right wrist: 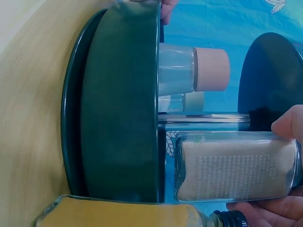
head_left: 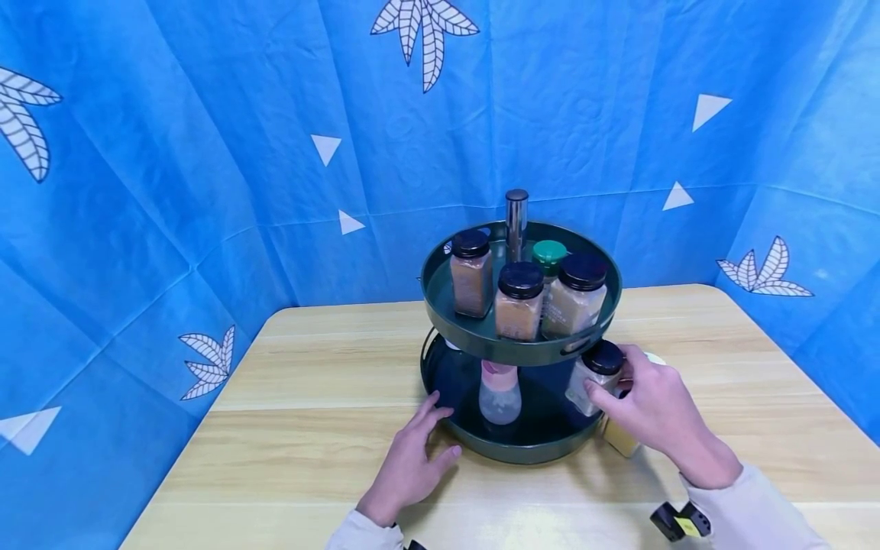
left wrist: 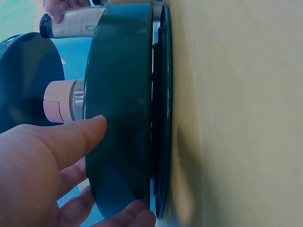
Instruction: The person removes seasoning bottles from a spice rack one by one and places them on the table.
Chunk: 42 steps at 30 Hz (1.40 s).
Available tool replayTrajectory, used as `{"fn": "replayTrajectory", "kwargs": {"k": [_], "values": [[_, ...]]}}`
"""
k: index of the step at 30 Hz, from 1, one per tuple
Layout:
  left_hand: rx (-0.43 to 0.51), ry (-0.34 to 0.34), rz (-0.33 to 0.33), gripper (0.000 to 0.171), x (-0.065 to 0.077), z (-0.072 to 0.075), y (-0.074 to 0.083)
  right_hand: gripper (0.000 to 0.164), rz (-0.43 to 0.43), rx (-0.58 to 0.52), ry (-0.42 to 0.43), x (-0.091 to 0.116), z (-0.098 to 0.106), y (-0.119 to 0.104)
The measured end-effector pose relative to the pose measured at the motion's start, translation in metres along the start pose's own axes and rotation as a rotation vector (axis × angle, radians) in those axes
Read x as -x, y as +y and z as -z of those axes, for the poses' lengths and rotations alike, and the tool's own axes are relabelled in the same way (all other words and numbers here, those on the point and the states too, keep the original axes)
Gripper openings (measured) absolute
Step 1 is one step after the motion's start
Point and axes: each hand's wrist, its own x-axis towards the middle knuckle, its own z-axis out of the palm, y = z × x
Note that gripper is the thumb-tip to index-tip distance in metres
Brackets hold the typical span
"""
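My right hand (head_left: pixel 656 405) grips a square spice jar (head_left: pixel 584 386) with a black lid and pale powder inside. In the right wrist view the jar (right wrist: pixel 236 165) is just off the lower tray's rim, its base towards the tray. My left hand (head_left: pixel 411 462) rests with fairly straight fingers against the left front of the lower tray (head_left: pixel 529 452). In the left wrist view its thumb (left wrist: pixel 90 130) lies along the tray's outer wall. A clear bottle with a pink top (head_left: pixel 500 397) stands in the lower tray, under the dark green upper tray (head_left: pixel 481 340).
On the upper tray stand several jars, including a brown-filled jar (head_left: pixel 471 279) and a green-lidded one (head_left: pixel 549 256), near the metal post (head_left: pixel 516 221). A yellow-filled jar (right wrist: pixel 123 213) stands on the wooden table (head_left: pixel 323 428), right of the lower tray. Blue cloth hangs behind.
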Motion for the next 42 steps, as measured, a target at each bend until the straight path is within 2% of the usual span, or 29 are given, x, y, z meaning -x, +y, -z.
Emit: {"fn": "replayTrajectory", "kwargs": {"k": [24,42], "values": [[0.001,0.010,-0.014,0.051,0.001,0.001,0.000,0.045,-0.072,-0.012,0.000,0.000,0.012,0.003],[0.007,0.017,-0.030,0.051,0.001,0.000,0.000,0.043,-0.052,-0.011,0.042,-0.004,0.018,0.005]]}}
